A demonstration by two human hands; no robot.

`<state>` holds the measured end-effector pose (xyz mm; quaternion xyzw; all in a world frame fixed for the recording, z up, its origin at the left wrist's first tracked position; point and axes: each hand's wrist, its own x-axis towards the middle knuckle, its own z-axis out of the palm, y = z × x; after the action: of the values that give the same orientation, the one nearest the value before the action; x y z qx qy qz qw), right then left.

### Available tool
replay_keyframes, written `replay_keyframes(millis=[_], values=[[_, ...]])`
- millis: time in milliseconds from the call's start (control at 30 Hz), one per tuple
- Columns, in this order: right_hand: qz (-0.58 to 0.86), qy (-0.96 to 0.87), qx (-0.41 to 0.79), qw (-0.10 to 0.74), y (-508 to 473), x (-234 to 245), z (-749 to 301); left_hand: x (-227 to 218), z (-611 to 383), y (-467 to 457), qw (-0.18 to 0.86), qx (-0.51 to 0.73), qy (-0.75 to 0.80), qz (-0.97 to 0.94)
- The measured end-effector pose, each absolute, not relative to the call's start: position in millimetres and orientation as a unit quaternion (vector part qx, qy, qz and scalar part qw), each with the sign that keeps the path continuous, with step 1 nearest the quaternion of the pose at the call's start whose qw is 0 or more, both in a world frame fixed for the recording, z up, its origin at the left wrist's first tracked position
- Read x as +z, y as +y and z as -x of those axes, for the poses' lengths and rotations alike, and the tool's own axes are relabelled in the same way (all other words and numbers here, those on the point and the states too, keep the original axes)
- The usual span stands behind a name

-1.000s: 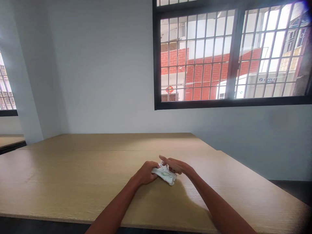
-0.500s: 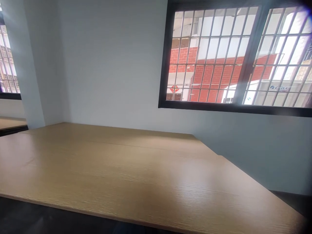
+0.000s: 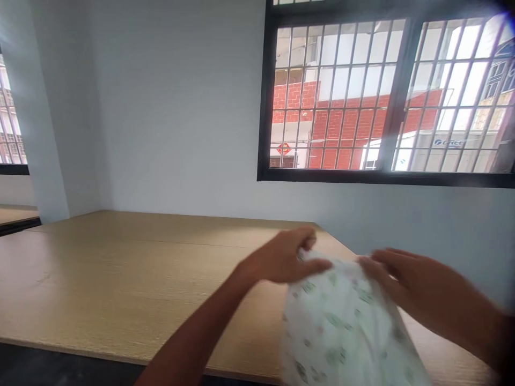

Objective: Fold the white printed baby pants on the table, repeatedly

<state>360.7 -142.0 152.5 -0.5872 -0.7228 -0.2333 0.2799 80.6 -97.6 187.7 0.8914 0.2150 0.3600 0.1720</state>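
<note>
Up close to the head camera, a person's two bare hands hold a white cloth (image 3: 341,321) printed with small green figures above the near right part of a wooden table (image 3: 120,279). Left hand (image 3: 281,260) pinches the cloth's top edge, fingers closed on a gathered fold. Right hand (image 3: 418,292), blurred, lies against the cloth's upper right edge with fingers partly spread; whether it grips cannot be told. Cloth hangs down from both hands, running out of the frame's bottom edge. Behind, a barred window (image 3: 386,96) in a white wall (image 3: 173,107) looks onto a red brick building (image 3: 341,128).
</note>
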Motion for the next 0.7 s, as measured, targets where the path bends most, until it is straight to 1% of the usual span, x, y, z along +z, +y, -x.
replay_keyframes(millis=[33,100,133,233,367,500,600,700], values=[[0.596,-0.735,-0.22,0.235,-119.0,157.7,-343.8,190.1,-73.0,-73.3,0.139,0.341,0.224,-0.902],[0.611,-0.744,-0.2,0.185,-68.6,156.9,-310.0,180.5,-58.4,-22.7,0.084,0.318,0.301,-0.895],[0.612,-0.752,-0.178,0.166,-43.5,150.4,-295.0,170.0,-51.1,0.5,0.067,0.307,0.355,-0.88],[0.594,-0.782,-0.121,0.146,17.0,111.8,-263.7,127.0,-30.2,46.0,0.065,0.278,0.412,-0.865],[0.569,-0.802,-0.074,0.165,44.4,54.7,-249.1,69.9,-10.3,44.5,0.096,0.182,0.423,-0.882],[0.487,-0.846,-0.044,0.212,33.0,28.6,-250.5,33.0,-0.1,19.5,0.132,0.094,0.413,-0.896],[0.427,-0.878,-0.009,0.217,27.1,22.8,-255.4,26.4,3.1,16.6,0.134,0.072,0.42,-0.895],[0.397,-0.892,0.012,0.215,34.6,19.0,-258.2,38.7,-4.5,18.9,0.13,0.063,0.426,-0.893]])
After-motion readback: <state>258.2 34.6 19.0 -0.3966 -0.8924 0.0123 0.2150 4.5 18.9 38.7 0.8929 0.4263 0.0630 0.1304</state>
